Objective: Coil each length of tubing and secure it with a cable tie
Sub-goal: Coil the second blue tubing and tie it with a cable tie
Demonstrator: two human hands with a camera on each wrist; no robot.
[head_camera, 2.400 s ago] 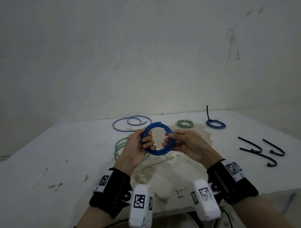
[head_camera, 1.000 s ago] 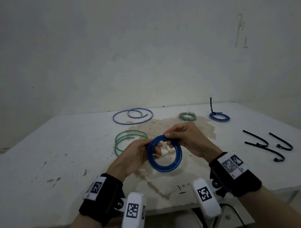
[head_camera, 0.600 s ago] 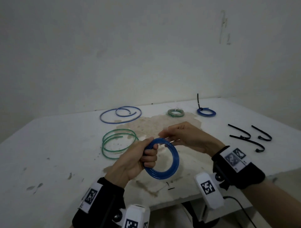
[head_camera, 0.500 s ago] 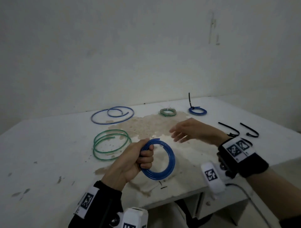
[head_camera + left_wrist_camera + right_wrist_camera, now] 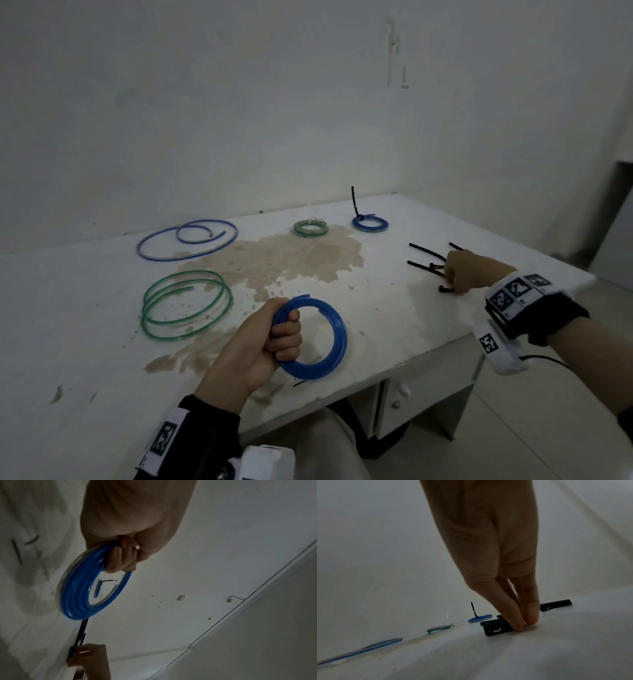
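My left hand (image 5: 279, 337) holds a tight coil of blue tubing (image 5: 323, 363) above the table's front edge, fingers curled round its left side; both tube ends stick out near the top. In the left wrist view the blue coil (image 5: 77, 601) hangs below the curled fingers (image 5: 120, 559). My right hand (image 5: 452, 279) is down on the table at the right, among black cable ties (image 5: 424, 253). The right wrist view shows my right hand (image 5: 524, 624) pinching one black cable tie (image 5: 494, 628) against the tabletop between thumb and fingertip.
Loose green tubing (image 5: 185, 305) and loose blue tubing (image 5: 188, 240) lie on the left of the white table (image 5: 85, 342). A tied green coil (image 5: 310, 228) and a tied blue coil (image 5: 370, 224) sit at the back. A brown stain covers the middle.
My right hand let go of the blue coil and moved right to the black cable ties, where it now pinches one. My left hand keeps the coil alone, lower and nearer.
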